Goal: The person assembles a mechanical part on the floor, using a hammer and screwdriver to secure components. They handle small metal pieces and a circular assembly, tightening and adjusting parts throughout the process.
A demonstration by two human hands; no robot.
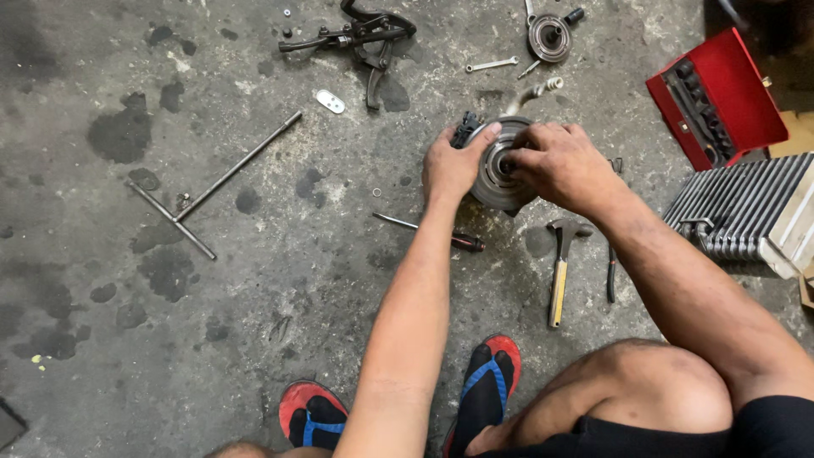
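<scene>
Head view: on the stained floor (212,339), the left hand (454,165) steadies the round pulley unit (496,178) by its rim; the right hand (555,165) pinches its hub. Assembly appears midway, a second disc (549,36) lying apart.

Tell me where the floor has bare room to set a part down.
Bare concrete lies left of the T-handle wrench, and between it and the left forearm. It is crowded around the pulley: screwdriver, hammer, puller.
</scene>
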